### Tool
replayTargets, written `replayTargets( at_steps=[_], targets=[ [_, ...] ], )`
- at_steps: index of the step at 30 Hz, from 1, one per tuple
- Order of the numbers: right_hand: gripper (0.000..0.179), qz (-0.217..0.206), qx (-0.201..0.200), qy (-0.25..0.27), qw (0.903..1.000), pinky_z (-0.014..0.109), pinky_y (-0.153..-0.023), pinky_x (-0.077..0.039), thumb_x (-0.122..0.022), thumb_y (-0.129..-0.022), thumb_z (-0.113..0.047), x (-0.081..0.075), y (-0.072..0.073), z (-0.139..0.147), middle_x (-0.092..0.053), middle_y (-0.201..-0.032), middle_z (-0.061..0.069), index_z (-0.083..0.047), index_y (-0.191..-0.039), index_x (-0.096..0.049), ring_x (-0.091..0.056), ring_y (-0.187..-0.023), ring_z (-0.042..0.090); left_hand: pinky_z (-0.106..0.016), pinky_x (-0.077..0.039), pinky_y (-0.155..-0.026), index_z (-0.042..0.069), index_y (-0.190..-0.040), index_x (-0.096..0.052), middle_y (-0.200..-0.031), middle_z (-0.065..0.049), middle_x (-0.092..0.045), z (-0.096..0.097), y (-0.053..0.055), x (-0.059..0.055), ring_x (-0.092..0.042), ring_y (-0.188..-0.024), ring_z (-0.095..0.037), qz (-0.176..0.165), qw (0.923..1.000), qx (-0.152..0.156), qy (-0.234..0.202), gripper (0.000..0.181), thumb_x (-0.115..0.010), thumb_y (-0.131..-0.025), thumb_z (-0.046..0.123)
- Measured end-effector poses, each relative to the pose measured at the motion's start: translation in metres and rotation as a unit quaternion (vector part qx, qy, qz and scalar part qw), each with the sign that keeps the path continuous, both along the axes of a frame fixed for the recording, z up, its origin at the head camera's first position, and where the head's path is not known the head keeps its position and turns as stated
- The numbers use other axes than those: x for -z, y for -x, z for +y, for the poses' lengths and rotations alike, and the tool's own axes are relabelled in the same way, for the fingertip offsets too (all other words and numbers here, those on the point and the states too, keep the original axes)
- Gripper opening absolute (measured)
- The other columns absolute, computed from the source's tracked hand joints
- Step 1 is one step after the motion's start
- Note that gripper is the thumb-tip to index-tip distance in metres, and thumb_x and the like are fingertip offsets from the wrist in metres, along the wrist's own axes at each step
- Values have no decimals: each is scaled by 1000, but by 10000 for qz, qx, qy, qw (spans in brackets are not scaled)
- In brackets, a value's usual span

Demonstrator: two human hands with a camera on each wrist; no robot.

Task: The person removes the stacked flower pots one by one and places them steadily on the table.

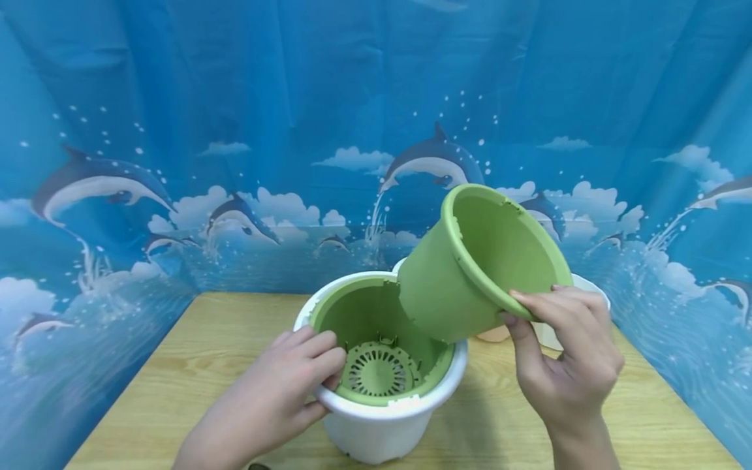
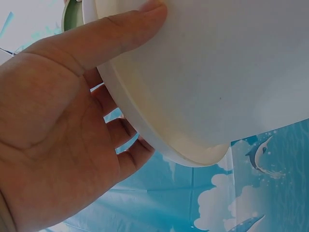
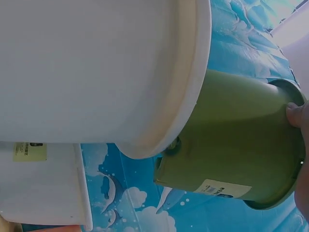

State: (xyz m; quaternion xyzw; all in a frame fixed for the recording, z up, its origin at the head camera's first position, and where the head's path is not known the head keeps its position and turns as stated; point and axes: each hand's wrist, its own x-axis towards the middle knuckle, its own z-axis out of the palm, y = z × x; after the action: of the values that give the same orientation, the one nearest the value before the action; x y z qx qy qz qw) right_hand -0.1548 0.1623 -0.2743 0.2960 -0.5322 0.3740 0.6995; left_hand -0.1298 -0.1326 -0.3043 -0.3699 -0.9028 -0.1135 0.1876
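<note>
A white pot (image 1: 376,438) stands on the table with a green inner pot (image 1: 326,313) nested in it; slots ring the inner pot's bottom. My left hand (image 1: 288,375) grips the white pot's rim at the near left, thumb (image 2: 125,34) on the outer wall and fingers over the edge. The right hand (image 1: 566,352) pinches the rim of a second green pot (image 1: 435,281) between thumb and fingers. That pot is held tilted, its mouth up toward the right and its lower end overlapping the nested pot's far right rim. A paper label (image 3: 223,188) shows on its side.
Behind the held green pot stands another white pot (image 1: 590,287), mostly hidden, with a yellowish label (image 3: 30,152) on its side. An orange thing (image 1: 495,335) shows beside it. The wooden table (image 1: 229,346) meets a blue dolphin-print curtain (image 1: 329,130) at the back and sides.
</note>
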Motion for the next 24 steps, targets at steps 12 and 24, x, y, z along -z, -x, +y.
replayTargets(
  at_steps=[12, 24],
  targets=[
    [34, -236, 308, -2, 9992, 28, -87, -45, -82, -82, -26, 1, 3, 11, -67, -68, 21, 7, -79, -74, -55, -71, 31, -27, -35, -72, 31, -82, -43, -84, 19, -38, 0, 1, 0, -36, -82, -6, 14, 10000, -2, 31, 45, -85, -72, 19],
    [29, -518, 413, -21, 9978, 24, -86, -42, -81, -81, -21, 0, 6, 18, -69, -72, 22, 7, -81, -74, -57, -72, 26, -27, -35, -73, 31, -82, -44, -85, 19, -39, 0, 0, -1, -37, -83, -6, -34, 10000, -29, 44, 44, -85, -72, 19]
  ],
)
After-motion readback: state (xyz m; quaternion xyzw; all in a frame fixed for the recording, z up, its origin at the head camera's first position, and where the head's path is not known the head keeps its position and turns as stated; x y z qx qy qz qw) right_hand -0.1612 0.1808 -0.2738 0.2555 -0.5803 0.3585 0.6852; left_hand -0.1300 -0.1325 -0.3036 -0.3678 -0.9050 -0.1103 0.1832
